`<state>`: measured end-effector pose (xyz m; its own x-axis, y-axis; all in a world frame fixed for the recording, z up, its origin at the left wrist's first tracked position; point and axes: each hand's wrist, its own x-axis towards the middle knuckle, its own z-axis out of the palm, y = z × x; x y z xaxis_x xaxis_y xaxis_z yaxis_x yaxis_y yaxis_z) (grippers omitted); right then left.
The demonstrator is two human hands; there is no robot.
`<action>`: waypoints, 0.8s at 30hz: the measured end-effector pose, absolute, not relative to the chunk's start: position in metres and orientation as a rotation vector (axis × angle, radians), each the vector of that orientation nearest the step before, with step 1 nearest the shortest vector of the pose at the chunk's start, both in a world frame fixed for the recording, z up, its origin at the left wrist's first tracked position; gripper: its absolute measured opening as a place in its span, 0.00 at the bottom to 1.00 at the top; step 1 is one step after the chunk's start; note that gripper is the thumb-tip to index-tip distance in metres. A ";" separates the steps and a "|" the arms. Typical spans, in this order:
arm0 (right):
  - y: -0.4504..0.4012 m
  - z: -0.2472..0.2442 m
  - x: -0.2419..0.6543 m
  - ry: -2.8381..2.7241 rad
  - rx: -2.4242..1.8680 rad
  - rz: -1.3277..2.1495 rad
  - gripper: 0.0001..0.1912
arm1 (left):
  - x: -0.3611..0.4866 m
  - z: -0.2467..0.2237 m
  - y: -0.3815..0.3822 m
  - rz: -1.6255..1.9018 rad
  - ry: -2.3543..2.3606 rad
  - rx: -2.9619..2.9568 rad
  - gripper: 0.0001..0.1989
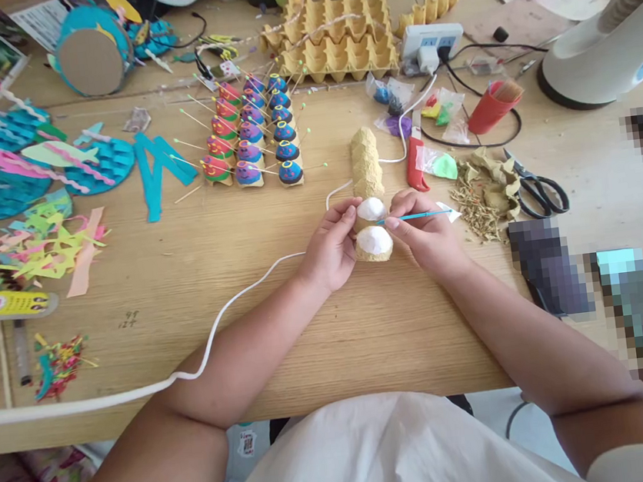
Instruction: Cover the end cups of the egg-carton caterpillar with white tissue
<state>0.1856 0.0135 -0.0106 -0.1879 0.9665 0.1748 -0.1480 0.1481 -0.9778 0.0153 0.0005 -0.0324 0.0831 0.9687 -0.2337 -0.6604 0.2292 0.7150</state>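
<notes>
A strip of tan egg-carton bumps (366,160) lies upright in the view, pointing away from me. Its two nearest bumps carry white coverings (374,240). My left hand (332,246) holds the strip's left side, fingertips by the second bump. In my right hand (426,235), thumb and fingers pinch a thin blue stick (420,215), its tip between the two white bumps. Beyond my left hand stand three rows of painted bumps (250,150) in red, purple and blue, with pins stuck in their sides.
Black scissors (542,189), carton scraps (489,183) and a red cutter (415,161) lie right of the strip. Egg trays (338,34) and a power strip (432,41) sit behind. A white cable (224,306) crosses near my left arm. Paper pieces (54,236) lie left.
</notes>
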 end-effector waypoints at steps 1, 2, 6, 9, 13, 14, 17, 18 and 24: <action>0.013 -0.010 0.185 -1.339 -0.896 1.273 0.20 | 0.016 -0.032 0.000 1.289 0.776 0.488 0.10; 0.012 -0.011 0.185 -1.346 -0.904 1.256 0.20 | 0.016 -0.032 0.000 1.287 0.773 0.482 0.09; 0.013 -0.014 0.186 -1.362 -0.928 1.202 0.18 | 0.017 -0.029 -0.002 1.288 0.758 0.452 0.10; 0.014 -0.017 0.188 -1.409 -0.956 1.139 0.18 | 0.018 -0.028 -0.003 1.294 0.779 0.454 0.09; 0.016 -0.021 0.189 -1.444 -0.960 1.052 0.18 | 0.018 -0.030 -0.003 1.287 0.789 0.479 0.10; 0.016 -0.021 0.189 -1.439 -0.954 1.039 0.18 | 0.018 -0.030 -0.002 1.288 0.788 0.480 0.10; 0.015 -0.021 0.189 -1.436 -0.949 1.006 0.18 | 0.018 -0.029 -0.002 1.293 0.781 0.463 0.08; 0.015 -0.021 0.189 -1.441 -0.952 0.994 0.18 | 0.018 -0.028 -0.003 1.294 0.779 0.452 0.07; 0.018 -0.025 0.192 -1.459 -0.913 1.044 0.21 | 0.020 -0.019 -0.005 1.295 0.769 0.374 0.03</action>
